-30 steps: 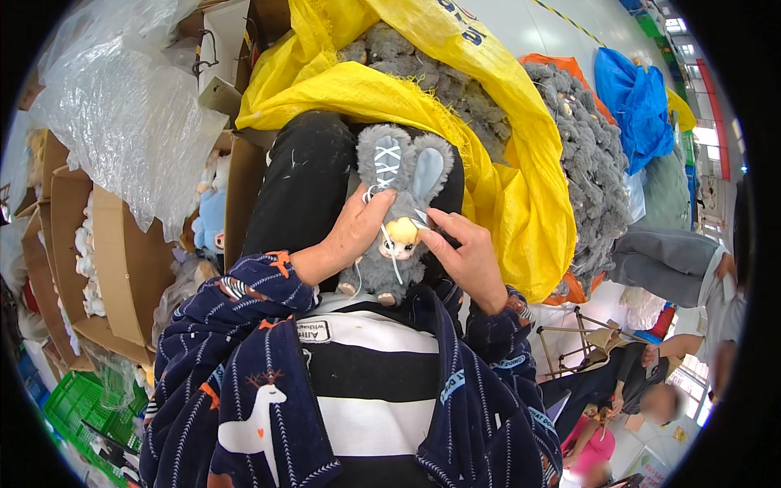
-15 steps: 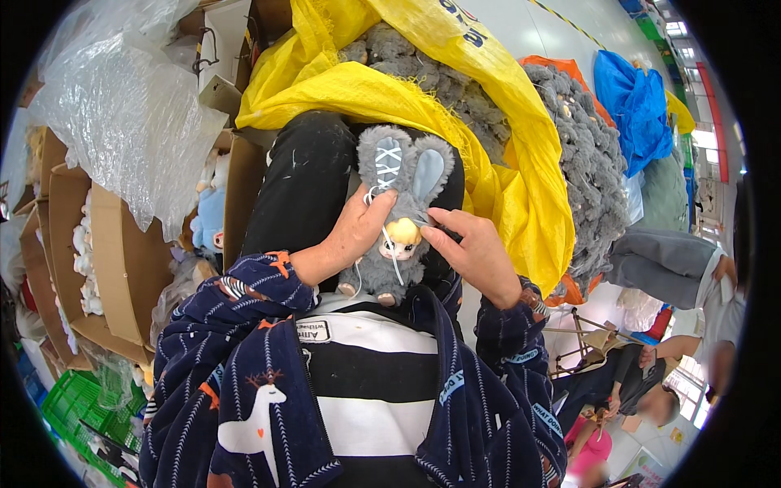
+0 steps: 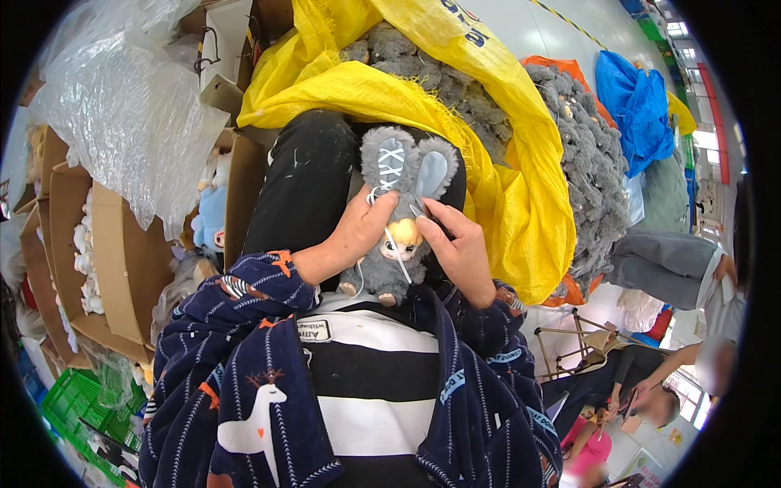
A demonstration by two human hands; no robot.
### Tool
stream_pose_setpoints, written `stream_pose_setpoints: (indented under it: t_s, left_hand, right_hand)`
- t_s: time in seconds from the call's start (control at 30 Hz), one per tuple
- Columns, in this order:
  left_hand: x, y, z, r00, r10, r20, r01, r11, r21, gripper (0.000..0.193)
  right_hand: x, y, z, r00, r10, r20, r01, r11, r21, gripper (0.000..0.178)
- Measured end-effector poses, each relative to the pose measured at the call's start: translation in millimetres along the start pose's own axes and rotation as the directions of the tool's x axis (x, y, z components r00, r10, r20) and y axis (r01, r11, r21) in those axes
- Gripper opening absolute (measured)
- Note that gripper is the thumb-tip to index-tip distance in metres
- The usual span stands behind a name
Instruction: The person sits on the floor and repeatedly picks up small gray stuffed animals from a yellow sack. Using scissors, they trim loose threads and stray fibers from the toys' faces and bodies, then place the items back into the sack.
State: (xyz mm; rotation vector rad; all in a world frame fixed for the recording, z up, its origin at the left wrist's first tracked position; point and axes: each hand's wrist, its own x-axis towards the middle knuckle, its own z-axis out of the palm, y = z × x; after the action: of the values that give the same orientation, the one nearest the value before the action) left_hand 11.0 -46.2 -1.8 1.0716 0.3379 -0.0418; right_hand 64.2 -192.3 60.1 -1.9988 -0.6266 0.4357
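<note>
A grey plush rabbit doll (image 3: 389, 272) with a doll face and blond hair lies in my lap, its two long ears pointing away from me. White lacing crosses the left ear (image 3: 390, 167); the other ear has a smooth blue-grey inner side. My left hand (image 3: 358, 228) is closed on the doll at the base of the laced ear, thumb on top. White cord ends hang beside it and over the face. My right hand (image 3: 460, 244) pinches a thin, pale, needle-like piece (image 3: 416, 211) between thumb and fingertips, just above the head.
A yellow woven sack (image 3: 529, 220) holding grey plush lies beyond my knees. Cardboard boxes (image 3: 122, 260) with plush toys stand at left under clear plastic film (image 3: 130, 122). A green crate (image 3: 81, 415) is at lower left. Other people (image 3: 651, 398) are at right.
My right hand has moved slightly left, closer to the laced ear, and the thin pale piece now shows at its fingertips. My left hand keeps its hold on the doll.
</note>
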Motion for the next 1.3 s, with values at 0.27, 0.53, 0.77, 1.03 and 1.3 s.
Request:
stream_pose_setpoints:
  t_s: [0.27, 0.53, 0.77, 1.03, 1.3]
  left_hand:
    - [1.1, -2.7, -1.0, 0.999, -0.022, 0.023, 0.023, 0.999, -0.034, 0.03]
    - [-0.8, 4.8, -0.4, 0.999, -0.042, 0.025, 0.042, 0.999, -0.018, 0.034]
    - [-0.7, -0.2, -1.2, 1.0, 0.012, -0.012, -0.011, 0.999, 0.051, 0.035]
    - [-0.5, -3.6, 0.6, 1.0, -0.001, 0.01, 0.001, 1.0, -0.024, 0.028]
    - [0.4, -2.0, -0.8, 1.0, -0.024, 0.007, 0.024, 1.0, -0.008, 0.028]
  right_hand:
    - [5.1, -9.2, -30.7, 0.967, 0.053, 0.248, -0.015, 0.988, -0.154, 0.028]
    - [11.0, -19.0, -33.0, 0.963, 0.058, 0.262, 0.017, 0.962, -0.274, 0.025]
    - [-3.4, -20.9, -12.3, 0.993, 0.07, 0.094, -0.034, 0.937, -0.348, 0.026]
    - [1.0, -8.5, 7.7, 0.996, 0.067, -0.054, -0.066, 0.998, 0.012, 0.026]
    - [-2.7, -16.4, -22.4, 0.982, 0.09, 0.168, -0.051, 0.973, -0.225, 0.028]
